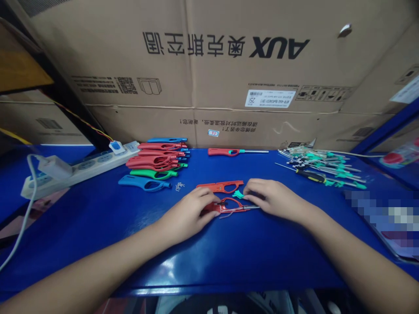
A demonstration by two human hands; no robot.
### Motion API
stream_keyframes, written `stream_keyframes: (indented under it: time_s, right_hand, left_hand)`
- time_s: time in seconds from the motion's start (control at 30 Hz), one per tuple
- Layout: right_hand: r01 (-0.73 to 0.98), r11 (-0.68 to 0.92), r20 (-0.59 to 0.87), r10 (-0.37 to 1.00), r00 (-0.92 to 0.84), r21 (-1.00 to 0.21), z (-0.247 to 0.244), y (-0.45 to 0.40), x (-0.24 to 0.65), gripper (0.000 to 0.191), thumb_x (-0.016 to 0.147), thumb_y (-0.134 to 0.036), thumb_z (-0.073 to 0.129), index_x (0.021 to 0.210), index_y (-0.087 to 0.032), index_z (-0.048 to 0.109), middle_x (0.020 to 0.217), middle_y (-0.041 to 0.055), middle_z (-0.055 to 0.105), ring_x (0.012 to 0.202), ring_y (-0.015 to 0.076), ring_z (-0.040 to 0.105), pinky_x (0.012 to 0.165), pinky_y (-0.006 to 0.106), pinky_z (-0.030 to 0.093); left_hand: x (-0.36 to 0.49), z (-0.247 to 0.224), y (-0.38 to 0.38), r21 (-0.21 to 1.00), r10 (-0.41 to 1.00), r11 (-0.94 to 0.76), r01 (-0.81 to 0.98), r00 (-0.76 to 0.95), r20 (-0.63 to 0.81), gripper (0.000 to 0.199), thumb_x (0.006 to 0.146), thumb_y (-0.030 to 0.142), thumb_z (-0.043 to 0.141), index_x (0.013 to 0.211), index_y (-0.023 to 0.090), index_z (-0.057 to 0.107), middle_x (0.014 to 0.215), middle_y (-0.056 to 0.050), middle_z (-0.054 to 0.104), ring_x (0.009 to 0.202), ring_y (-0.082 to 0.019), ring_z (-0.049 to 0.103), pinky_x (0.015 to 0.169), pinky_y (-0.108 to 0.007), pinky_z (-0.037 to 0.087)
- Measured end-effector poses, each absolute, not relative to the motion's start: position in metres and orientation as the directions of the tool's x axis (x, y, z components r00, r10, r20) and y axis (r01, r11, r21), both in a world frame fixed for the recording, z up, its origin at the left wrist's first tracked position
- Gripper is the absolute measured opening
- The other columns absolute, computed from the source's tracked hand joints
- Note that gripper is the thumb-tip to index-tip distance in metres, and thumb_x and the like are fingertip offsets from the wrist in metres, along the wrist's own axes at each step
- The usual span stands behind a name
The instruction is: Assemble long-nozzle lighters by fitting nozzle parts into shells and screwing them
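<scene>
My left hand [196, 209] is closed on the handle end of an opened red lighter shell [234, 203], which has a metal rod [251, 207] at its right end and a thin pale wire along its lower side. With fingertips together, my right hand [270, 195] pinches a small green plastic piece [238, 194] just above the rod. Right behind lies the other half, an orange-red shell [222, 187]. Farther back a whole red lighter [225, 151] with a long metal tube rests on the blue table.
Several red, green and blue lighter shells [153, 161] are piled at left, beside tiny metal parts [179, 186] and a white power strip [88, 165]. Rods with green parts [337, 163] and a yellow-black screwdriver [309, 175] lie at right. A large cardboard box [212, 87] stands behind.
</scene>
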State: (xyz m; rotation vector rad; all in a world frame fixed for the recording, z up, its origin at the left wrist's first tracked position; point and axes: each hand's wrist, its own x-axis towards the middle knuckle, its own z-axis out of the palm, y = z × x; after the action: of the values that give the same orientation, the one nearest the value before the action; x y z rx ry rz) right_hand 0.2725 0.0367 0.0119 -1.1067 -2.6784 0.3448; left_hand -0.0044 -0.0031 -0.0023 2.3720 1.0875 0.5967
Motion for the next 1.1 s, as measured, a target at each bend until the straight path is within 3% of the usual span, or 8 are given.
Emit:
stream_keyframes:
  time_s: [0.2, 0.53, 0.7, 0.93, 1.1]
  right_hand:
    - [0.543, 0.7, 0.126, 0.659, -0.742, -0.463, 0.009, 0.028, 0.263, 0.01, 0.098, -0.023, 0.055, 0.1, -0.021, 0.065, 0.099, 0.0035, 0.07, 0.089, 0.0167, 0.064, 0.079, 0.029, 0.046]
    - [0.547, 0.691, 0.117, 0.665, -0.738, -0.473, 0.005, 0.026, 0.255, 0.01, 0.098, -0.024, 0.056, 0.09, -0.019, 0.06, 0.089, 0.0022, 0.067, 0.079, 0.0148, 0.06, 0.069, 0.027, 0.043]
    - [0.548, 0.746, 0.116, 0.626, -0.771, -0.378, 0.006, 0.024, 0.251, 0.013, 0.101, -0.025, 0.05, 0.096, -0.02, 0.061, 0.097, 0.0034, 0.065, 0.081, 0.0145, 0.06, 0.069, 0.027, 0.042]
    - [0.489, 0.87, 0.165, 0.491, -0.855, -0.054, 0.004, 0.02, 0.251, 0.024, 0.104, -0.024, 0.038, 0.096, -0.017, 0.06, 0.093, 0.005, 0.063, 0.067, 0.0139, 0.051, 0.058, 0.028, 0.032]
    - [0.464, 0.886, 0.174, 0.456, -0.873, 0.005, 0.001, 0.019, 0.25, 0.022, 0.102, -0.019, 0.039, 0.094, -0.016, 0.059, 0.09, 0.0047, 0.062, 0.062, 0.013, 0.046, 0.056, 0.029, 0.027]
  left_hand:
    - [-0.004, -0.004, -0.003, 0.595, 0.794, -0.563, 0.573, 0.574, 0.199, 0.019, 0.092, 0.022, 0.066, 0.111, 0.019, 0.069, 0.105, -0.008, 0.066, 0.099, -0.023, 0.064, 0.088, -0.037, 0.054]
    - [-0.002, -0.005, -0.003, 0.641, 0.823, -0.512, 0.572, 0.541, 0.175, 0.018, 0.09, 0.024, 0.07, 0.107, 0.02, 0.072, 0.102, -0.007, 0.067, 0.095, -0.022, 0.065, 0.081, -0.034, 0.054]
    - [-0.001, -0.005, -0.004, 0.659, 0.825, -0.503, 0.56, 0.538, 0.173, 0.019, 0.088, 0.022, 0.071, 0.107, 0.019, 0.071, 0.103, -0.006, 0.067, 0.097, -0.021, 0.065, 0.085, -0.034, 0.054]
    - [0.0, -0.004, -0.004, 0.668, 0.838, -0.478, 0.57, 0.524, 0.153, 0.018, 0.088, 0.022, 0.07, 0.106, 0.02, 0.071, 0.098, -0.005, 0.063, 0.088, -0.019, 0.065, 0.077, -0.031, 0.054]
    - [0.002, -0.005, -0.005, 0.691, 0.845, -0.449, 0.566, 0.521, 0.122, 0.018, 0.088, 0.021, 0.07, 0.106, 0.019, 0.071, 0.099, -0.005, 0.062, 0.089, -0.019, 0.063, 0.079, -0.032, 0.054]
